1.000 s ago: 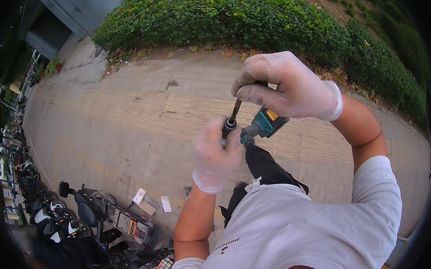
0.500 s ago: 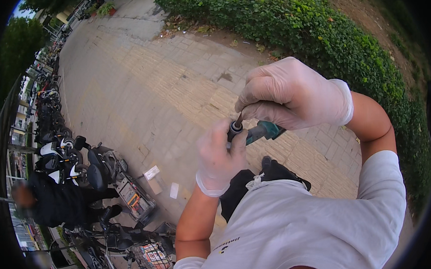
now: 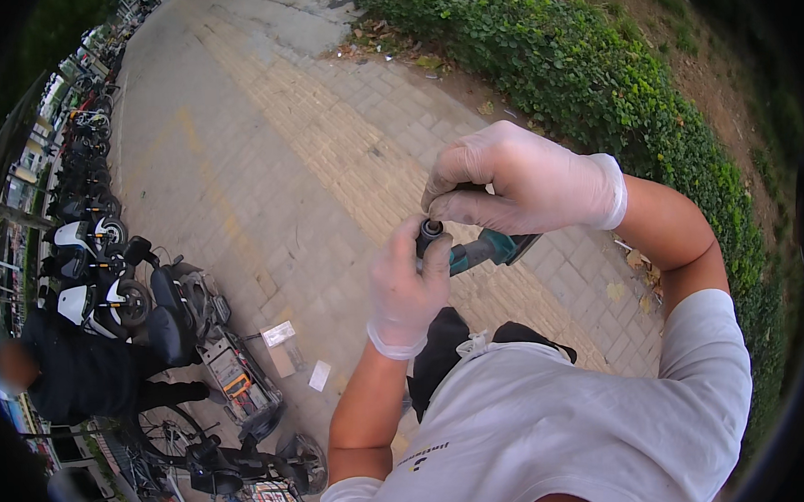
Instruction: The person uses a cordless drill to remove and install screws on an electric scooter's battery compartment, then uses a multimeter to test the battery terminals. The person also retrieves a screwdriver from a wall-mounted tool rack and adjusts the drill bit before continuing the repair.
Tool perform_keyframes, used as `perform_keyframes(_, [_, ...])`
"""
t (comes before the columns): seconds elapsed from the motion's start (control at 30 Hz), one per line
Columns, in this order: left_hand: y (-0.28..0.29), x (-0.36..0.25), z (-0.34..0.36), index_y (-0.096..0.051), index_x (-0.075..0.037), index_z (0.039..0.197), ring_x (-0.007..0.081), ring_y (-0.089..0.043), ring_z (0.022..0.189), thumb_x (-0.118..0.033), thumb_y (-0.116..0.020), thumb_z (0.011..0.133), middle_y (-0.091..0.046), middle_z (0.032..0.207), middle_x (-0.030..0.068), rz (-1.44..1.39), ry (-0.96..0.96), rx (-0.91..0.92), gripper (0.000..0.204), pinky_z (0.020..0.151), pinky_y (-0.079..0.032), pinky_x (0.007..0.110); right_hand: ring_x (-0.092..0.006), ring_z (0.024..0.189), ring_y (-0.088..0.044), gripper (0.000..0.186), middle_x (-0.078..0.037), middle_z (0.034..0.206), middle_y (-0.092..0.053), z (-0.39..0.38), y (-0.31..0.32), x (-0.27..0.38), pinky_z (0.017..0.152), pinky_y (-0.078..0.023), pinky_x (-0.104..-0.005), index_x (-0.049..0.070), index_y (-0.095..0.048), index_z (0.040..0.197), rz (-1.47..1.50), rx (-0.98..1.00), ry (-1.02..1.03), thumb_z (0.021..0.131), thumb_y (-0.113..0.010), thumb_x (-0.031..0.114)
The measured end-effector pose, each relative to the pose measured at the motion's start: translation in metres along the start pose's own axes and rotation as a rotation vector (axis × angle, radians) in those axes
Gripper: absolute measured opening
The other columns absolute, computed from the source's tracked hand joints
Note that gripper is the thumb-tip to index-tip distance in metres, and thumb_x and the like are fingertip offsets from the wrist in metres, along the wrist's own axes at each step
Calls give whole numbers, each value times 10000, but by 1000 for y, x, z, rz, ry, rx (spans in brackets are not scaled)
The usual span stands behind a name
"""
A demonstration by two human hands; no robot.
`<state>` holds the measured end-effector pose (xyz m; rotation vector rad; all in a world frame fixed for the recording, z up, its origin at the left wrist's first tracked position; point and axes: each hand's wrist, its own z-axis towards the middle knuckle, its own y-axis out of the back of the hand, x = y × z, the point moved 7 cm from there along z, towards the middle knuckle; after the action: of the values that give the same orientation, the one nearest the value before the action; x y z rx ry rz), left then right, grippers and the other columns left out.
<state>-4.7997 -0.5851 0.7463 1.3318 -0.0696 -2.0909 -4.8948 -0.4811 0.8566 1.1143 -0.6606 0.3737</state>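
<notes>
Over the brick pavement [image 3: 261, 158], gloved left hand [image 3: 406, 287] pinched the black chuck of the teal cordless drill [image 3: 475, 250], gloved right hand [image 3: 521, 179] clenched its body; likely bit fitting, next needing a firm twist.

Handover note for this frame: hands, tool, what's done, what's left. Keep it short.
Left hand: gloved, wrapped around the black front end of the power drill, fingers at the chuck.
Right hand: gloved, over the top of the drill, fingers pinched right at the chuck opening; whether they hold a bit cannot be seen.
Drill: teal and black, held in the air in front of the chest, over the brick pavement.
Done: drill in hand, both hands on the chuck.
Left: likely finish seating or freeing whatever goes in the chuck.
Nearby: parked scooters, hedge.
</notes>
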Motion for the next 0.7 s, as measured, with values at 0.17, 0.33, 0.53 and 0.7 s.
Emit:
perform_keyframes(0.17, [63,60,65,-625,5,1099,99,-599,693,-178,-673,979,-656,797,49,-58,52,-109,224,641,-502,270,-247,775,-688,238,-130,890,-715,98,-2,-32,718,-543,-352,-12,-705,1092,190,-94,-113,904,-696,134])
perform_keyframes(0.33, [134,124,102,-627,3,1112,105,-597,740,-183,-674,980,-664,854,61,0,164,-211,233,673,-506,278,-189,793,-675,276,-86,924,-724,217,-49,-56,734,-534,-315,-7,-712,1131,207,-37,23,898,-729,139])
perform_keyframes(0.53, [235,207,127,-627,-25,1121,315,-705,774,-193,-722,921,-695,912,164,160,273,-365,279,649,-544,386,-189,781,-677,124,-114,845,-722,369,-141,-87,729,-538,-326,-20,-718,939,263,253,12,870,-732,82])
perform_keyframes(0.7, [329,279,137,-619,-11,1178,317,-707,827,-232,-696,946,-713,952,179,371,419,-544,330,722,-541,376,-150,781,-669,151,-128,838,-717,507,-231,-94,742,-536,-312,-43,-720,952,450,472,156,903,-700,99])
